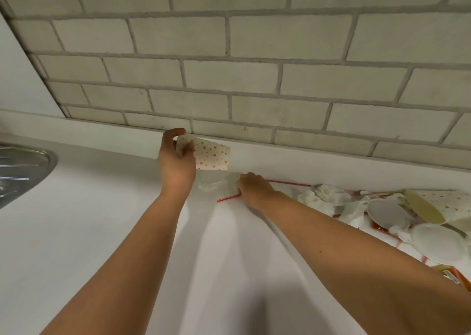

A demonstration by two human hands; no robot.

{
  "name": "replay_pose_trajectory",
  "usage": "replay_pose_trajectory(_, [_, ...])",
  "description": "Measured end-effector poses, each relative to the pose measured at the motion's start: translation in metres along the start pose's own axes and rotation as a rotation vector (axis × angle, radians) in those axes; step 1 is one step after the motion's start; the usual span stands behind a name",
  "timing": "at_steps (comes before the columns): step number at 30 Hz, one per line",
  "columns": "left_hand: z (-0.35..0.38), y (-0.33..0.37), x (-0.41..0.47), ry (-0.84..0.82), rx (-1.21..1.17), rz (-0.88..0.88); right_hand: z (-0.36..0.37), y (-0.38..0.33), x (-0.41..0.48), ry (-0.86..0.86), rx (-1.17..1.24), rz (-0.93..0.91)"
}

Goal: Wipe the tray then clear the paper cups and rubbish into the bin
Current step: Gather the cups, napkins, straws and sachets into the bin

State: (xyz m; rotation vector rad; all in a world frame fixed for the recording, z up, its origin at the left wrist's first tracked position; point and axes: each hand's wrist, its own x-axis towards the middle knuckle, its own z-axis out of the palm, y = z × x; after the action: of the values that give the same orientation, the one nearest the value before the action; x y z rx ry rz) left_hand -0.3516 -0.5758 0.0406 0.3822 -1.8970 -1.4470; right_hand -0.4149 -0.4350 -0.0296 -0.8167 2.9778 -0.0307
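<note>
my left hand point(177, 161) curls round a white paper cup with orange dots point(212, 156), thumb over its rim, holding it tipped sideways above the back edge of the smooth white counter point(102, 220). my right hand point(254, 189), palm down, fingers bent, pinches a thin red-striped straw point(226, 198) beside a crumpled white tissue point(210, 185). round white lids point(387, 213) heap at the counter's right edge.

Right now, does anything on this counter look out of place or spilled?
Yes. A red striped straw and a crumpled tissue lie loose on the counter, apart from the rubbish pile at the right, where a dotted cup lies tipped on its side.
</note>
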Motion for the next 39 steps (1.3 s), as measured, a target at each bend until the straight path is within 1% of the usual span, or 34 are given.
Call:
replay_pose_trajectory(3, [0.001, -0.001, 0.005, 0.032, -0.044, -0.022, -0.011, 0.005, -0.004, -0.182, 0.046, -0.030])
replay_pose_trajectory(5, [0.003, -0.004, 0.004, 0.032, -0.061, -0.033, -0.016, 0.008, -0.007, -0.286, 0.123, -0.032])
replay_pose_trajectory(7, [0.004, -0.005, 0.003, 0.018, -0.065, -0.037, -0.019, 0.008, -0.009, -0.322, 0.151, -0.062])
replay_pose_trajectory(10, [0.001, -0.008, 0.005, 0.015, -0.086, -0.051, -0.019, 0.002, -0.011, -0.321, 0.150, -0.132])
replay_pose_trajectory(13, [-0.005, -0.008, 0.007, 0.030, -0.090, -0.050, -0.015, -0.005, -0.010, -0.325, 0.149, -0.147])
replay_pose_trajectory(16, [-0.010, -0.008, 0.009, 0.033, -0.103, -0.053, -0.014, -0.009, -0.009, -0.304, 0.082, -0.168])
replay_pose_trajectory(18, [-0.014, -0.008, 0.012, 0.039, -0.119, -0.059, -0.017, -0.014, -0.007, -0.254, 0.087, -0.201])
replay_pose_trajectory(21, [-0.019, -0.010, 0.013, 0.045, -0.129, -0.061, -0.016, -0.028, 0.007, -0.089, 0.134, -0.226])
replay_pose_trajectory(23, [-0.021, -0.013, 0.012, 0.051, -0.124, -0.058, -0.006, -0.040, 0.021, -0.001, 0.187, -0.193])
replay_pose_trajectory(27, [-0.025, -0.017, 0.013, 0.053, -0.138, -0.069, 0.012, -0.059, 0.033, -0.037, 0.401, -0.171])
replay_pose_trajectory(28, [-0.026, -0.016, 0.013, 0.051, -0.133, -0.069, 0.012, -0.060, 0.033, -0.053, 0.405, -0.153])
replay_pose_trajectory(31, [-0.026, -0.015, 0.012, 0.055, -0.121, -0.068, 0.012, -0.056, 0.031, -0.075, 0.339, -0.098])
replay_pose_trajectory(35, [-0.019, -0.014, 0.007, 0.039, -0.140, -0.087, 0.005, -0.041, 0.016, -0.040, 0.108, -0.034])
replay_pose_trajectory(37, [-0.014, -0.014, 0.004, 0.025, -0.139, -0.096, 0.000, -0.023, 0.011, 0.015, 0.066, 0.032])
replay_pose_trajectory(39, [-0.010, -0.012, 0.001, 0.014, -0.128, -0.098, -0.007, 0.006, 0.006, 0.074, 0.063, 0.138])
